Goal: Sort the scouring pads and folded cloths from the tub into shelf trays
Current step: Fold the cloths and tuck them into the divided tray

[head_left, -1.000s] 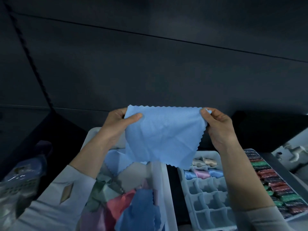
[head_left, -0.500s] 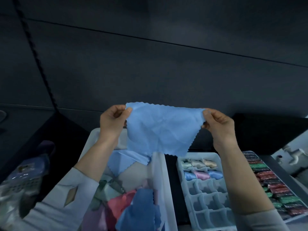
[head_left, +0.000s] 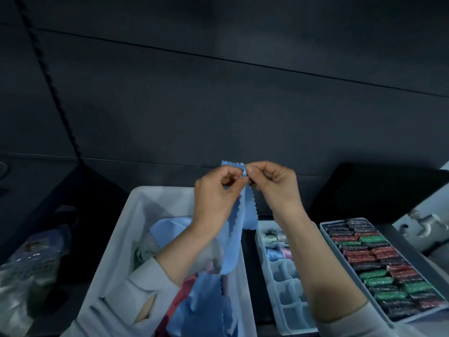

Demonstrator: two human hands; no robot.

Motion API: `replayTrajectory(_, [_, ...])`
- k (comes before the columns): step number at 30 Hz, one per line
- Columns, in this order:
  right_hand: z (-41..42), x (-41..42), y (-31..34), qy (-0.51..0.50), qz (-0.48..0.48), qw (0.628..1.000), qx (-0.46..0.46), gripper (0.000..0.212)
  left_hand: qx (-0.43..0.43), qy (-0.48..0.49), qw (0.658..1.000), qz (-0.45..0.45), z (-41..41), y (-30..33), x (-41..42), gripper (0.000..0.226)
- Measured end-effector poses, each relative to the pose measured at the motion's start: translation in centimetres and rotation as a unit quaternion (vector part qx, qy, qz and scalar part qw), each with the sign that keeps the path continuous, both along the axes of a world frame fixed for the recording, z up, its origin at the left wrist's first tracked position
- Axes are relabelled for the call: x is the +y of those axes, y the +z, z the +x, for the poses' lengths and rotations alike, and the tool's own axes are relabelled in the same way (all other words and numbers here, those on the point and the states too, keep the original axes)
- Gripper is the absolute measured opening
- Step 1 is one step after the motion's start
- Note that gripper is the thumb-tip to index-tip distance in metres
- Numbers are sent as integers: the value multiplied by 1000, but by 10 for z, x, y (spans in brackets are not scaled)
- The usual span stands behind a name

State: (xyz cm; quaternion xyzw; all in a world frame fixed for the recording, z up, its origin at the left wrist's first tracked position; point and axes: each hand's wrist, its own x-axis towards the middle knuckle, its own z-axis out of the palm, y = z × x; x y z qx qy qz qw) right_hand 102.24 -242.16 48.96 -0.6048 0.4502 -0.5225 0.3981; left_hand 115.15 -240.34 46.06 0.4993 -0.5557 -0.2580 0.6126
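A light blue cloth (head_left: 234, 242) with zigzag edges hangs doubled over above the white tub (head_left: 116, 237). My left hand (head_left: 216, 190) and my right hand (head_left: 274, 183) meet at its top and both pinch its upper corners together. The tub holds more cloths: blue (head_left: 206, 310), red (head_left: 184, 295) and pale ones. To the right sits a white divided tray (head_left: 291, 295) with a few rolled cloths in its far cells. Further right, a tray (head_left: 325, 229) is packed with several red, green and dark scouring pads (head_left: 381, 268).
A dark wall panel fills the upper view. A plastic bag (head_left: 26, 271) with packaged goods lies at the lower left. A black surface (head_left: 379, 188) rises behind the pad tray, and a white fitting (head_left: 422, 222) shows at the far right.
The blue cloth was spread wide between my two hands. My hands have come together, folding the cloth in half so it hangs as a narrow strip.
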Motion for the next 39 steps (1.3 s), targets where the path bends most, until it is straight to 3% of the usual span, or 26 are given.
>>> replayTrajectory(4, [0,5,1,14,9,1000,-10,12,-26,10,999,-29,-1,-1,2,4])
replayTrajectory(8, [-3,8,2,39,20,998,-41,11,-68,9,996,-48,2,-3,6,18])
replayTrajectory(11, [-7,6,3,15,12,999,-47,11,-24,25,998,-52,7,-4,10,23])
replayTrajectory(13, [-13,4,8,37,16,997,-64,11,20,25,999,6,16,-1,5,37])
replayTrajectory(15, [-20,2,14,85,23,992,-85,12,63,-53,987,139,25,7,-3,71])
replayTrajectory(16, [-24,2,18,104,23,990,-97,12,86,-105,972,192,29,11,-8,78])
replayTrajectory(19, [-33,0,29,129,21,983,-132,11,117,-209,946,217,37,22,-19,57])
replayTrajectory(23, [-46,2,37,129,38,980,-145,15,132,-254,939,192,40,36,-21,30])
replayTrajectory(28, [-55,5,34,96,46,989,-100,7,131,-217,950,182,32,39,-16,22])
replayTrajectory(32, [-59,7,26,52,27,998,-27,22,121,-191,964,140,30,38,-14,16])
replayTrajectory(37, [-62,9,25,28,22,999,-8,11,99,-202,971,84,33,36,-11,17])
replayTrajectory(39, [-61,8,27,25,17,1000,4,10,51,-206,974,82,33,32,-12,18])
